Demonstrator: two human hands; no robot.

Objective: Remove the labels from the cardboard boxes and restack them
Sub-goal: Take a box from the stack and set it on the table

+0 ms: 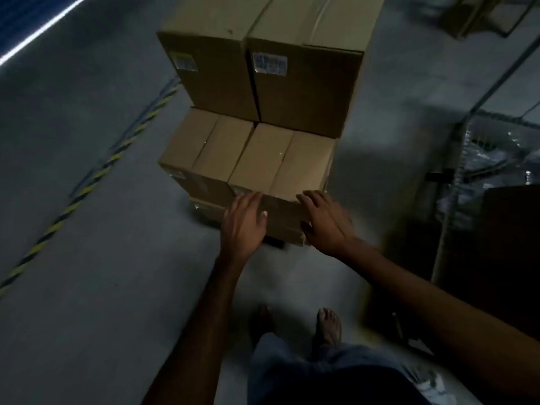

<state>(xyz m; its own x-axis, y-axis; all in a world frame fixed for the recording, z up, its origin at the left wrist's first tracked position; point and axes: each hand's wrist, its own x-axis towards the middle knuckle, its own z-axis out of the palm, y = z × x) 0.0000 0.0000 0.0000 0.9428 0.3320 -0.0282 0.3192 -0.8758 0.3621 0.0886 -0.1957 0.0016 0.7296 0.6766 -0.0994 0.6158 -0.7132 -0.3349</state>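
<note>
Bare feet [328, 325] on grey concrete floor [102, 258]; both hands [244, 226] spread flat against carton [285, 217].

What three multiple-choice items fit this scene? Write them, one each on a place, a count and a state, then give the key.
1. Where are the two hands?
A. On the near face of the front low box
B. On top of the tall rear boxes
C. Flat on the floor

2. How many white labels show on the near faces of the tall rear boxes?
A. None
B. Two
C. Five

3. In what state are the hands?
A. Each closed around a loose label
B. Open, fingers spread
C. Clenched in fists

Key: 1 A, the left hand and right hand lie against the front low box. 2 B, one label is on the left tall box and one label on the right tall box. 3 B, the fingers of both are spread and hold nothing.
</note>
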